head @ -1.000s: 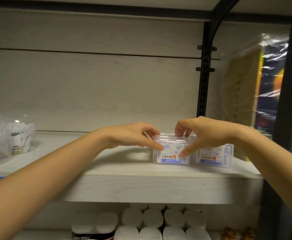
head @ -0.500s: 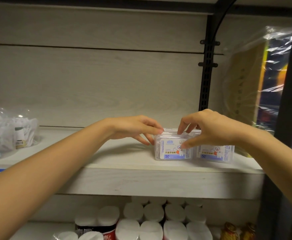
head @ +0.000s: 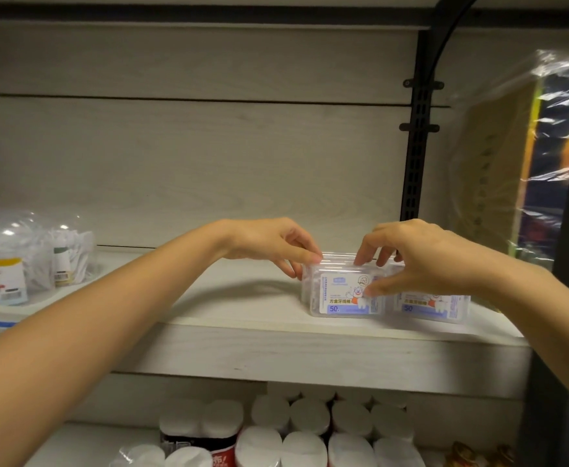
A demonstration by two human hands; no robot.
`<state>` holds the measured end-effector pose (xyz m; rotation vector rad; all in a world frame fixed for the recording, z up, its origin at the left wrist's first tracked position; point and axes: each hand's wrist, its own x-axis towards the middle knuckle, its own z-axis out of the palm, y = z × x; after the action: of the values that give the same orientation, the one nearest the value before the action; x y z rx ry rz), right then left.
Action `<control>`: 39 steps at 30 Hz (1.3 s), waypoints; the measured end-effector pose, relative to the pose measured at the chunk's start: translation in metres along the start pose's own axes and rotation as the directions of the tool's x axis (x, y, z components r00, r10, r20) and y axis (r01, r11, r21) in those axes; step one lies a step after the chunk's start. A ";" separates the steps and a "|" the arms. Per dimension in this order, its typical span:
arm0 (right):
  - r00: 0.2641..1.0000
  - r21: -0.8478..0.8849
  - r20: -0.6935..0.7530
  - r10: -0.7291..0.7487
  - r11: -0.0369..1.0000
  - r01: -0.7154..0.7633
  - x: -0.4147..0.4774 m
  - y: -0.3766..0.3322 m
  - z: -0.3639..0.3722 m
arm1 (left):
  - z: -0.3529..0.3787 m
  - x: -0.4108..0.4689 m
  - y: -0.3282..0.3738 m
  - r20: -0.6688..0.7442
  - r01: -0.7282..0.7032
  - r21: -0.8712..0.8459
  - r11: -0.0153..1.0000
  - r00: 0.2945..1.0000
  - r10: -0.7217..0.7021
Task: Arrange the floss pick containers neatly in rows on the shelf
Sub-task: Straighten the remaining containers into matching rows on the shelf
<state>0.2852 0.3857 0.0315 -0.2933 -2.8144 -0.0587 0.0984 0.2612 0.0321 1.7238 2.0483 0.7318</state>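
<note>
Two clear floss pick containers with blue and white labels stand side by side near the front right of the pale wooden shelf (head: 242,335). My left hand (head: 276,246) pinches the top left corner of the left container (head: 340,298). My right hand (head: 418,261) grips the same container, fingers curled over its top edge and thumb pressed on its label. The right container (head: 431,306) stands just beside it, its upper part hidden behind my right hand. More clear containers seem to stand behind the left one, mostly hidden.
Clear bags of white items (head: 23,261) lie at the shelf's left end. A black slotted upright (head: 418,156) and a plastic-wrapped package (head: 512,163) stand at the right. Paper rolls (head: 293,433) fill the lower shelf.
The left container has been tipped more upright, its label now facing me. My left hand moved from its side to its top left corner, and my right hand stayed on it.
</note>
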 end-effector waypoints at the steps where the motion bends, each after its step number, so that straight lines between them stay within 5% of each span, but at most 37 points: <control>1: 1.000 -0.006 0.002 0.005 1.000 -0.005 -0.001 -0.001 0.000 | -0.002 -0.002 0.000 -0.003 0.001 0.013 1.000 1.000 -0.001; 8: 0.999 0.106 0.050 -0.001 0.994 -0.004 -0.003 0.001 -0.003 | -0.003 -0.021 -0.005 -0.032 -0.018 0.092 0.996 0.999 0.021; 15: 0.999 0.358 -0.012 -0.039 0.933 0.040 -0.013 0.008 -0.015 | -0.027 -0.078 -0.016 -0.306 -0.011 -0.008 1.000 0.952 0.008; 23: 0.995 0.534 -0.098 -0.017 0.843 0.067 -0.008 -0.006 -0.016 | -0.068 -0.144 -0.026 -0.400 0.112 0.023 0.993 0.912 -0.094; 30: 0.974 0.623 -0.225 0.001 0.769 0.144 0.023 -0.074 -0.005 | -0.095 -0.191 -0.055 -0.321 0.249 0.182 0.951 0.929 -0.183; 39: 0.969 0.624 -0.198 0.150 0.781 0.006 0.065 -0.172 0.010 | -0.116 -0.217 -0.094 -0.153 0.163 0.515 0.842 0.983 -0.097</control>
<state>0.1854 0.2310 0.0403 -0.2132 -2.4040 0.7906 -0.0029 0.0193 0.0566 1.8111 2.6016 0.2378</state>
